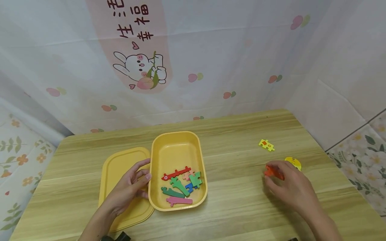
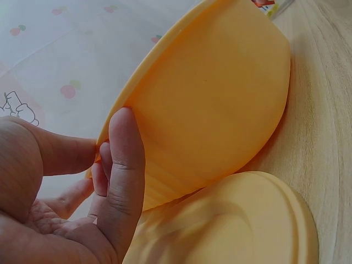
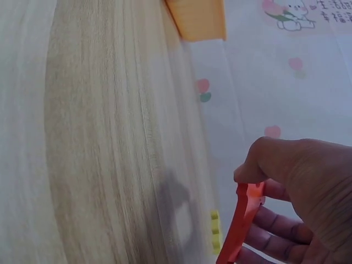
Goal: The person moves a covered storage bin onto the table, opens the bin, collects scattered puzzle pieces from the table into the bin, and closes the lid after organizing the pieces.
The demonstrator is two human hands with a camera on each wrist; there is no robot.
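My left hand pinches the left rim of a yellow plastic box, thumb and fingers on either side of its edge in the left wrist view. Inside the box lie several colored puzzle pieces: a long red one, green ones, a pink one and part of a blue one. Over on the right, my right hand holds an orange-red puzzle piece between thumb and fingers, above the table. Beside that hand is a rounded yellow piece, partly covered by it.
A yellow lid lies flat left of the box, partly under my left forearm. Farther back on the wooden table is a yellow jigsaw piece with orange marks. A printed curtain hangs behind the table.
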